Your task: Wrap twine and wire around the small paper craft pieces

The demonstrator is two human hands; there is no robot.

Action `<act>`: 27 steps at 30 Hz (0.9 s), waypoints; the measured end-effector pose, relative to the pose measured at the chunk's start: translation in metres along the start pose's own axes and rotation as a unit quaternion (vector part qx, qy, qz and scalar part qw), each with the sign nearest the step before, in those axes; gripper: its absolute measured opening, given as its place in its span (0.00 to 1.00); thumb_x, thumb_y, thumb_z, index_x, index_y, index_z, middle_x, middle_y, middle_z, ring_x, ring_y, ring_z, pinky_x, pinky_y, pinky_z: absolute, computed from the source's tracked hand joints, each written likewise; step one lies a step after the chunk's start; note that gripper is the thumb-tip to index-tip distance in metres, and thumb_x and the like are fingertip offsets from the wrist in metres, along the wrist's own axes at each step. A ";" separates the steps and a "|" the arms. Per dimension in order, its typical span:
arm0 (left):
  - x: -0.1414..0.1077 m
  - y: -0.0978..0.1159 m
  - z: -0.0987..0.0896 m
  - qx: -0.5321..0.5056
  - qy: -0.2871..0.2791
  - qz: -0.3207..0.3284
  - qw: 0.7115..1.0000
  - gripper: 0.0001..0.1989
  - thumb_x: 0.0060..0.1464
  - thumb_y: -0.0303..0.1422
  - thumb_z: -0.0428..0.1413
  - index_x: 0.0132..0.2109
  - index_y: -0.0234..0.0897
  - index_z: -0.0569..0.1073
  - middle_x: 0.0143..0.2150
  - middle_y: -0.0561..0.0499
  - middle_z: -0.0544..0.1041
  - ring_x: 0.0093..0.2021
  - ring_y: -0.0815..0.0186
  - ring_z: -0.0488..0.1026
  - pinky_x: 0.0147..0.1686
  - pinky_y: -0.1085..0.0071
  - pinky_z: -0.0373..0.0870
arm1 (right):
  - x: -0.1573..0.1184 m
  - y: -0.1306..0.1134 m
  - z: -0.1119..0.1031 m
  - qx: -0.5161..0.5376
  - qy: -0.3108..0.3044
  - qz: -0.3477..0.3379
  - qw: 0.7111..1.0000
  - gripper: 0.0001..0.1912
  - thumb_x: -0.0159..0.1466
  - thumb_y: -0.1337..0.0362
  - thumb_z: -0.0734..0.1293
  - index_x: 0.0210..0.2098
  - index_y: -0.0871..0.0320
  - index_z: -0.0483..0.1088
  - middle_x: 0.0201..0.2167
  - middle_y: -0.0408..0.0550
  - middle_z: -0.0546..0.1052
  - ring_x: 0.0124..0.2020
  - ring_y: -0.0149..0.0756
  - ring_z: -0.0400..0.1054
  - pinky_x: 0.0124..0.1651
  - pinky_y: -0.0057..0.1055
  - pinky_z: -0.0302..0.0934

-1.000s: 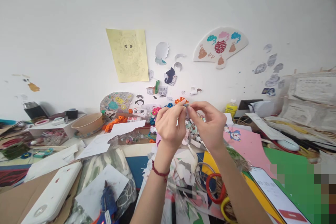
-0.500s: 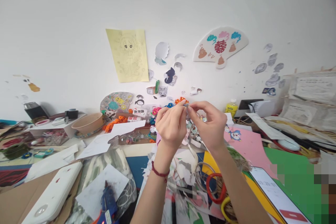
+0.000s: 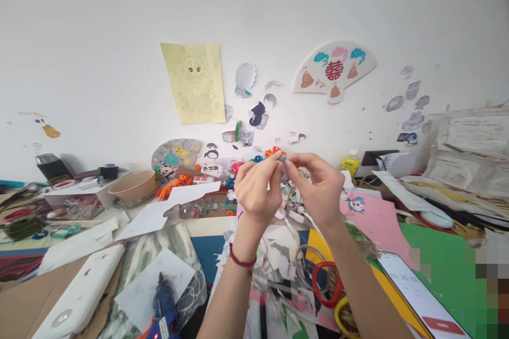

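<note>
At the centre of the frame, the left hand (image 3: 258, 190) and the right hand (image 3: 318, 185) are pinching between them a small grey-blue piece (image 3: 282, 159), whose shape is mostly hidden. It is held above the worktop (image 3: 204, 228), not yet laid down, so I judge this work unfinished; how much is left, I cannot tell. The fan (image 3: 345, 82) at upper right bears a red "囍"; the white label (image 3: 212, 170) near the centre seems to include "开水". Digits on the phone (image 3: 421, 291), lower right, are too blurred.
</note>
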State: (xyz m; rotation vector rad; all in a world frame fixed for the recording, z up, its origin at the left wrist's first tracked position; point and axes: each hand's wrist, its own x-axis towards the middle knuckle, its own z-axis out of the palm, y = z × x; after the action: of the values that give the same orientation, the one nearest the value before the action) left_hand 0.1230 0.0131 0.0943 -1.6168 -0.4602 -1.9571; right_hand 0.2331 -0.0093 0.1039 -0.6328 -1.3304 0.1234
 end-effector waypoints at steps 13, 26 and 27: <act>-0.003 -0.002 -0.001 0.084 -0.042 0.066 0.993 0.05 0.60 0.23 0.57 0.44 0.32 0.74 0.40 0.42 0.84 0.35 0.66 0.82 0.41 0.68 0.71 | -0.002 0.003 0.000 -0.041 -0.014 -0.025 0.999 0.02 0.63 0.65 0.70 0.35 0.57 0.76 0.31 0.46 0.80 0.33 0.35 0.73 0.40 0.34 0.69; 0.003 0.021 -0.047 0.125 -0.094 0.011 0.988 0.05 0.63 0.23 0.54 0.43 0.33 0.75 0.39 0.43 0.84 0.36 0.65 0.82 0.43 0.68 0.68 | -0.022 -0.030 0.007 0.011 -0.073 0.036 0.997 0.07 0.62 0.60 0.71 0.36 0.58 0.77 0.33 0.47 0.80 0.34 0.36 0.74 0.43 0.35 0.70; -0.001 0.025 -0.052 0.125 -0.111 -0.002 0.986 0.06 0.64 0.24 0.53 0.43 0.33 0.75 0.39 0.43 0.84 0.36 0.65 0.81 0.43 0.68 0.68 | -0.028 -0.030 0.006 0.019 -0.077 0.050 0.996 0.07 0.61 0.60 0.71 0.35 0.58 0.77 0.32 0.47 0.80 0.33 0.36 0.74 0.43 0.35 0.70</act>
State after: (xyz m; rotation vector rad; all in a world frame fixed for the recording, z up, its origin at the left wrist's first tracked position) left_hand 0.0977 -0.0362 0.0798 -1.6740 -0.7649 -1.6530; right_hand 0.2123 -0.0443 0.0953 -0.6690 -1.4405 0.2835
